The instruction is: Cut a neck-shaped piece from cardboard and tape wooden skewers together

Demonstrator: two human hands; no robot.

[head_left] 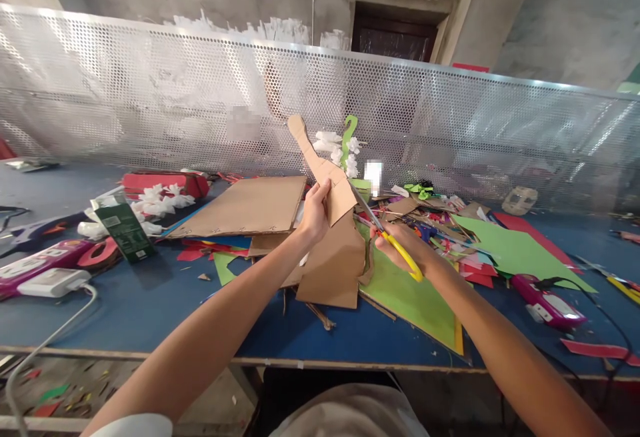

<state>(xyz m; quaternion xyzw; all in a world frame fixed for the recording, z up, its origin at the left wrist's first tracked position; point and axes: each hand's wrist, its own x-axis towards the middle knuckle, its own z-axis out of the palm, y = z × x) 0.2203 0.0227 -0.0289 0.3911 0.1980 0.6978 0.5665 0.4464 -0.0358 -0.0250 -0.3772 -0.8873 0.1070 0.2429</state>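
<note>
My left hand point(315, 211) grips a piece of brown cardboard point(330, 180) cut into a long shape with a narrow neck and a rounded end pointing up and left. My right hand point(395, 245) is closed round a pair of scissors point(406, 255) with yellow handles. Their metal blades reach up to the lower right edge of the cardboard; whether they bite into it I cannot tell. Below my hands lie a larger cardboard offcut point(333, 270) and a green sheet point(413, 297).
A flat cardboard sheet point(245, 207), a dark green box point(123, 227) and a power strip point(45, 263) lie to the left. On the right are green paper point(520, 250), another power strip point(547, 300) and more scissors point(617, 283). A perforated metal screen point(200, 103) stands behind the blue table.
</note>
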